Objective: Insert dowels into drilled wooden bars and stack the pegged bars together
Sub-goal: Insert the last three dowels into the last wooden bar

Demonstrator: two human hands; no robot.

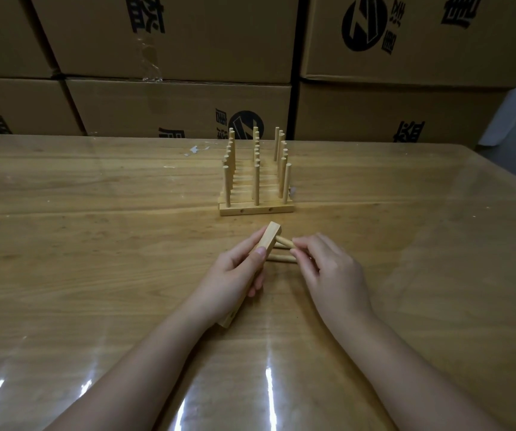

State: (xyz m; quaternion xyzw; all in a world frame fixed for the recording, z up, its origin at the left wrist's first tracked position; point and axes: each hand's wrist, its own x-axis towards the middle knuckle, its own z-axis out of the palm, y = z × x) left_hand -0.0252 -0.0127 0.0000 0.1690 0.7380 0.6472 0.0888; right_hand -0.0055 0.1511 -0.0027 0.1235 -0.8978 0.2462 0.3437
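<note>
at frame centre my left hand (235,269) grips a bar (267,241) and my right hand (328,265) pinches a dowel (284,242) set in it. several pegged bars (255,209) stand stacked just above; this bar is not yet finished, i judge.

Storeroom or packing workshop: small-parts assembly station.

Rear: stacked brown cardboard cartons (169,35) filling the background, printed in black with a round logo (364,23) and large characters, seams sealed with clear tape (149,57). Foreground: long wooden table (95,213) under a glossy clear plastic sheet (269,387) that catches light in streaks. On it, a batch of identical pegged bars (256,209) set together in rows, dowels upright.
</note>
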